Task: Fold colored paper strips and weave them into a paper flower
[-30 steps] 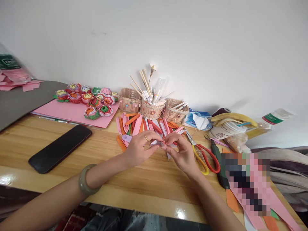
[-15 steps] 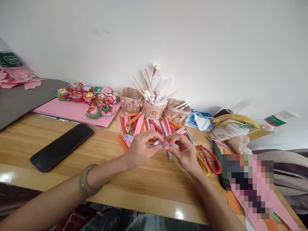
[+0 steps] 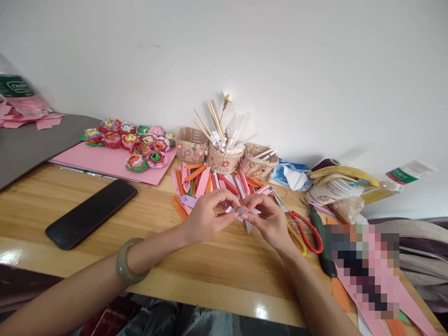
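Between my two hands is a small folded paper piece (image 3: 241, 211), pale lilac with some red-pink. My left hand (image 3: 206, 215) pinches its left side between thumb and fingers. On the other side, my right hand (image 3: 269, 218) grips it with thumb and forefinger, the fingertips of both hands nearly meeting. Parts of the paper are hidden behind the fingers. Just beyond lies a pile of folded paper strips (image 3: 201, 179) in pink, orange, red, green and lilac. Scissors (image 3: 308, 233) with red and yellow handles rest beside my right hand.
Three decorated baskets (image 3: 224, 161) stand by the wall, with sticks and white tubes. Several paper flowers (image 3: 130, 140) sit on pink card (image 3: 105, 161). A black phone (image 3: 91, 212) lies left. Rightward are a dark green tool (image 3: 324, 247), a paper cup (image 3: 331, 190) and a banana peel (image 3: 345, 173).
The paper piece shows a little more between my fingertips, with pale points visible on both sides. My hands keep their pinch and have barely moved.
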Demonstrator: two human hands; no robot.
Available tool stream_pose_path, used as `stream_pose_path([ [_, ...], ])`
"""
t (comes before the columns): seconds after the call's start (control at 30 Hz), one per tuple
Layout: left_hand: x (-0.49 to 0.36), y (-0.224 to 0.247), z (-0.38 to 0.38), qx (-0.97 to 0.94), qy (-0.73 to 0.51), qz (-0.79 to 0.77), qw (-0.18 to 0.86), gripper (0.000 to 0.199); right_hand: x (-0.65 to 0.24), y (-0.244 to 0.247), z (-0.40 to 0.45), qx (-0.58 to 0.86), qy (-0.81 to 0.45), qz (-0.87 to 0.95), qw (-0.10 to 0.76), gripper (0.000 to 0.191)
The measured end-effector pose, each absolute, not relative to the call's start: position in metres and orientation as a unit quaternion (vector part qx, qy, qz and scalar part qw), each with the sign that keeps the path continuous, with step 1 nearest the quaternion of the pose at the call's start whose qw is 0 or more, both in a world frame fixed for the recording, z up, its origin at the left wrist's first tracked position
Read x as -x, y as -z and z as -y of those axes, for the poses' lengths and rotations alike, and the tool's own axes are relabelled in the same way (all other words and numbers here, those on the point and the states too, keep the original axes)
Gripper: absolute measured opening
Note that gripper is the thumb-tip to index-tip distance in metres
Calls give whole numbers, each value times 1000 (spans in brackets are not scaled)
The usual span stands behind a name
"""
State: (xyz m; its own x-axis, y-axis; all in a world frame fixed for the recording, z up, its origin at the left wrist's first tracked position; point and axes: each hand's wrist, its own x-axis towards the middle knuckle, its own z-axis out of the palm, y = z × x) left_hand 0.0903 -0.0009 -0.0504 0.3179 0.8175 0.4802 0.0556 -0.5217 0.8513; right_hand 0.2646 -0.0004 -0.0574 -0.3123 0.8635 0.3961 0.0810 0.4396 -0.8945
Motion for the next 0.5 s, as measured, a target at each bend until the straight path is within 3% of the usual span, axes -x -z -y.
stream_pose_path([
  [0.5, -87, 48, -1, -693, -436, -312, 482, 10, -263, 56, 2, 349, -447, 698, 438, 20],
])
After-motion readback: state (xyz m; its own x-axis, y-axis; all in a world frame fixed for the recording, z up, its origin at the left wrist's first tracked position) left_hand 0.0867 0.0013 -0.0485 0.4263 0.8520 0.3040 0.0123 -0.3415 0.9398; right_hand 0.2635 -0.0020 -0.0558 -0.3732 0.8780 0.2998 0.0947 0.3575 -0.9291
